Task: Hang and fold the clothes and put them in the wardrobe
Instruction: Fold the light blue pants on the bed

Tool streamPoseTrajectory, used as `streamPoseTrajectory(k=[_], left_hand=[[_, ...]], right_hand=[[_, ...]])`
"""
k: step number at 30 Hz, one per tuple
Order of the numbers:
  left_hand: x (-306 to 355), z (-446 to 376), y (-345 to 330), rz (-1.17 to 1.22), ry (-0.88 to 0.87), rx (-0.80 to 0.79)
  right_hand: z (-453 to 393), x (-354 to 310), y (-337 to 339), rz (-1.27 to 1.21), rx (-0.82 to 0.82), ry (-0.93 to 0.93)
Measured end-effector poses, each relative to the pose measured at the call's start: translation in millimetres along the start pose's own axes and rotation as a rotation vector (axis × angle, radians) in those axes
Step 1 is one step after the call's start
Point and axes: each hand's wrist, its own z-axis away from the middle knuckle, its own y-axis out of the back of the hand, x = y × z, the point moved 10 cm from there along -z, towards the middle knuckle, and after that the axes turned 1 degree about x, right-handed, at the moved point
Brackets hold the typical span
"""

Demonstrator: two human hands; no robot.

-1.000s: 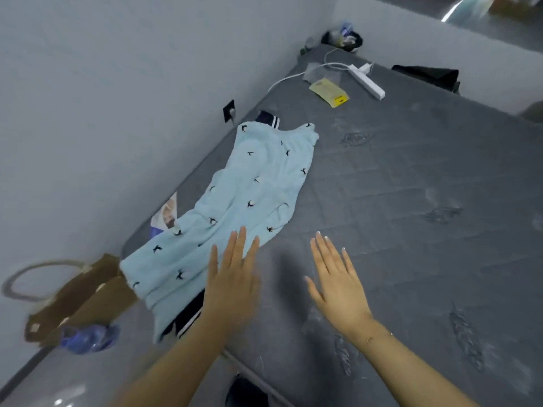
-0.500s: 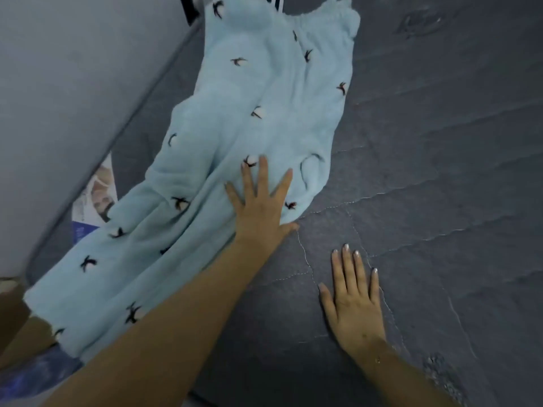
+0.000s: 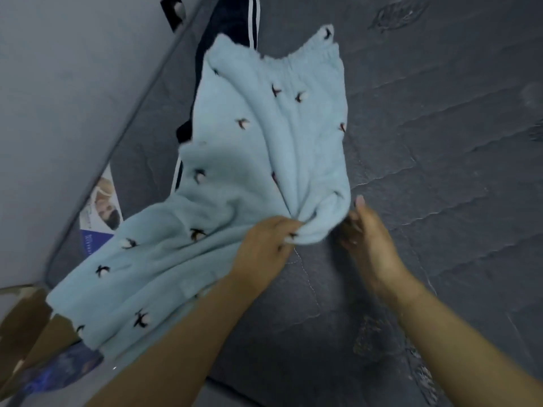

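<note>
Two garments lie on the grey mattress (image 3: 411,201), neither folded yet. My left hand (image 3: 264,245) bunches the edge of the light blue fleece trousers (image 3: 249,171), fingers clenched in the cloth. My right hand (image 3: 370,236) hangs just beside that fold; whether it touches the cloth I cannot tell. The dark striped garment (image 3: 235,22) waits underneath. Hanging and the wardrobe remain, I judge.

- Dim, bluish room light, soft and even.
- Both hands smear with motion blur, the right hand (image 3: 370,234) worst.
- Straight edges bow near the frame's borders.
</note>
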Motion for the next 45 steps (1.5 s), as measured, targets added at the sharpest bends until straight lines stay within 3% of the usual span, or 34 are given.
streamPoseTrajectory(k=[4,9,13,15,18,21,23,28,32,37,40,45], left_hand=[[12.5,69.5,-36.7,0.21,0.244,-0.169],[30.2,117.5,-59.7,0.303,0.359,-0.258],[54.9,141.4,-93.9,0.34,0.355,-0.555],[59.2,139.5,-100.1,0.265,0.371,-0.608],[61.5,104.3,-80.9,0.324,0.447,-0.38],[38.6,62.8,-43.0,0.388,0.615,0.043],[9.3,44.7,-27.1,0.361,0.753,0.238],[-33.3,29.4,-61.1,0.472,1.154,0.14],[-14.1,12.8,-75.5,0.572,1.056,0.064],[84.2,-7.9,-100.9,0.787,0.693,-0.121],[147.3,9.3,-139.0,0.762,0.618,-0.304],[193.8,72.4,-209.5,0.579,0.564,-0.556]], right_hand=[[-1.5,-8.7,3.5,0.065,0.081,-0.042],[47.9,24.2,63.8,0.002,0.273,0.006],[106.7,65.9,140.7,-0.11,0.4,-0.031],[132.4,90.1,172.6,-0.143,0.443,-0.063],[155.1,116.4,195.5,-0.176,0.467,-0.1],[155.3,129.6,196.5,-0.168,0.437,-0.128],[148.7,132.4,193.3,-0.131,0.39,-0.154],[139.3,110.8,204.5,-0.013,0.412,-0.05],[143.3,96.8,208.6,0.001,0.39,-0.008],[157.6,78.4,223.2,-0.148,0.415,0.029],[165.1,70.0,230.4,-0.318,0.321,-0.014],[185.8,76.6,256.1,-0.485,0.269,-0.056]])
